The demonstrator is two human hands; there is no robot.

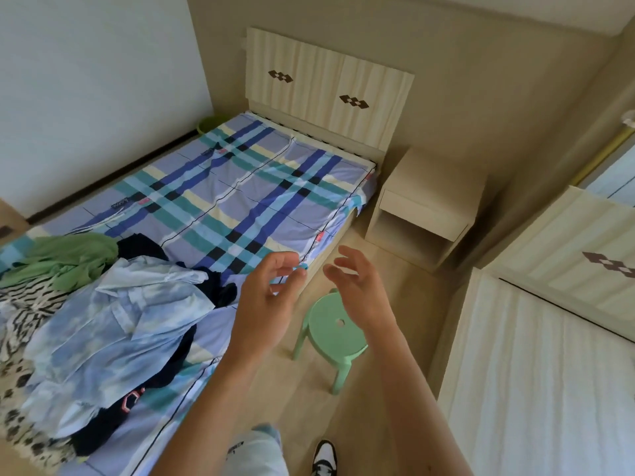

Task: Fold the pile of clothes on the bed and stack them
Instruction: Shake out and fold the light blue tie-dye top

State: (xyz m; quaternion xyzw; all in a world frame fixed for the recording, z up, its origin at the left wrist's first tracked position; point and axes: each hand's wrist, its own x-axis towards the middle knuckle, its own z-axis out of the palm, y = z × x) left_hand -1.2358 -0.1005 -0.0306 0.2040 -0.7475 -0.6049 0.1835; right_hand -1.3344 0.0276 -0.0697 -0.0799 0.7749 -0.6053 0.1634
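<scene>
Bed (240, 187) with plaid sheet, near end cut off by the frame. Pile of clothes (86, 321) lies unfolded on its near left part. Tie-dye shirt (113, 324) on top hides most of a dark garment (113, 417); its red print is unreadable. Green stool (335, 333) beside the bed. Left hand (268, 300) and right hand (357, 286) raised, fingers loosely curled, grasping nothing. Red sheet label (143, 201) too blurred to read.

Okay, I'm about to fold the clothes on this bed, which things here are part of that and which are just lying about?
For the job: blue tie-dye shirt, green garment, zebra-striped garment, dark garment, spotted fabric, all heaped on the plaid bed; left hand and right hand, both empty.
Lying about: green stool, nightstand, headboard, wardrobe, green bin.
</scene>
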